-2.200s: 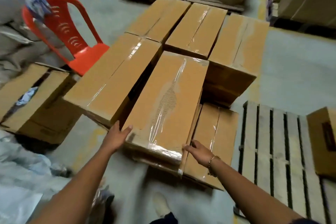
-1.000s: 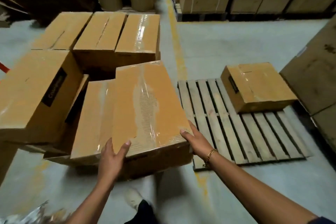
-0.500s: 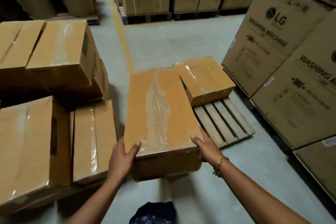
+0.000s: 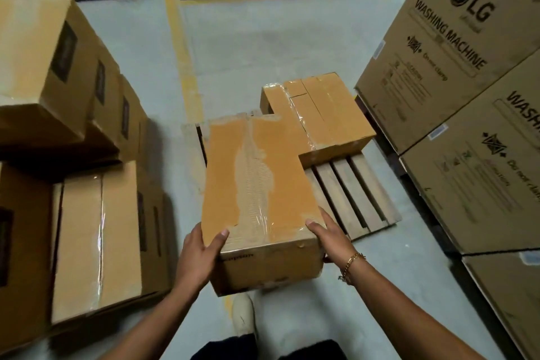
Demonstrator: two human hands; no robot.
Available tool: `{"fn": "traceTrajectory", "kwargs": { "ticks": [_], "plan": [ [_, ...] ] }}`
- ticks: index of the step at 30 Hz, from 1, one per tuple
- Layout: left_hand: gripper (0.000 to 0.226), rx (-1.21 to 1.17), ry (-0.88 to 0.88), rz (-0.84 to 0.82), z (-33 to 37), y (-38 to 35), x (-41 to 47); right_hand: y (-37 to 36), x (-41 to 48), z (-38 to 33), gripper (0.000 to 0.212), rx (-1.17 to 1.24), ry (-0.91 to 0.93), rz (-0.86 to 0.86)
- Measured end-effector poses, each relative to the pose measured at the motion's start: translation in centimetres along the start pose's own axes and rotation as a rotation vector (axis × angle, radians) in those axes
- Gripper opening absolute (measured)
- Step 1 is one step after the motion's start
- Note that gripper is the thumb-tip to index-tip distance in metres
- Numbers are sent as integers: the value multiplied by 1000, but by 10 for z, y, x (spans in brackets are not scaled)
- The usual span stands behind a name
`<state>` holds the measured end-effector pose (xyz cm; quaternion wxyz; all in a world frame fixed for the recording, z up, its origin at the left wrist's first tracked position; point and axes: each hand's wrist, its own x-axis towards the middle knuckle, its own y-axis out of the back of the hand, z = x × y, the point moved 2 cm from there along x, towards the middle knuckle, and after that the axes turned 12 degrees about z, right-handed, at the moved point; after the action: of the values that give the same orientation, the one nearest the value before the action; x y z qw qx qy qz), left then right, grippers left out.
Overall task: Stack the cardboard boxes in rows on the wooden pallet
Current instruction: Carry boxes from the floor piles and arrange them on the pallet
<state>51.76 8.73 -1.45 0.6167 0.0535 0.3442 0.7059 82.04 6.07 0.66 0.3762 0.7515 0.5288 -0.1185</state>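
Head camera: A person carries a long tan cardboard box sealed with clear tape (image 4: 257,181) toward a slatted wooden pallet (image 4: 362,193) on the grey warehouse floor. The left hand (image 4: 198,257) clasps the box's near left corner, thumb on top; the right hand (image 4: 328,235), a gold chain bracelet (image 4: 350,266) at its wrist, clamps the near right corner. The box rides in the air, its far end over the pallet's left part, its near end short of the pallet's front edge.

Half a second ago the pallet lay further ahead and to the right; two seconds ago the box was only being pulled from the heap of tan taped cartons (image 4: 96,231) now to the pallet's left. The carry looks almost done, with only the lowering left.

One squat tan taped carton (image 4: 324,114) already sits on the pallet's far part, and the carried box appears headed for the bare slats just beside it, starting a row. Tall printed washing-machine cartons (image 4: 455,47) stand close on the pallet's right, leaving little room on that side.
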Motion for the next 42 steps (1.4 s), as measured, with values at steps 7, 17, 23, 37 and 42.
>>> {"fn": "traceTrajectory", "kwargs": {
  "ticks": [7,17,23,37,42],
  "plan": [
    [64,9,92,50,18,-81,38,31,109,3,70,-24,4,-96],
    [61,123,196,146,-4,-229,112,35,297,56,76,-120,4,-186],
    [82,29,189,118,-73,-313,196,-5,405,100,70,-108,36,-201],
    [85,-11,15,204,-198,-443,375,-114,614,187,113,-353,476,-259],
    [70,9,-59,284,-208,-458,406,-125,647,184,112,-465,600,-179]
  ]
}}
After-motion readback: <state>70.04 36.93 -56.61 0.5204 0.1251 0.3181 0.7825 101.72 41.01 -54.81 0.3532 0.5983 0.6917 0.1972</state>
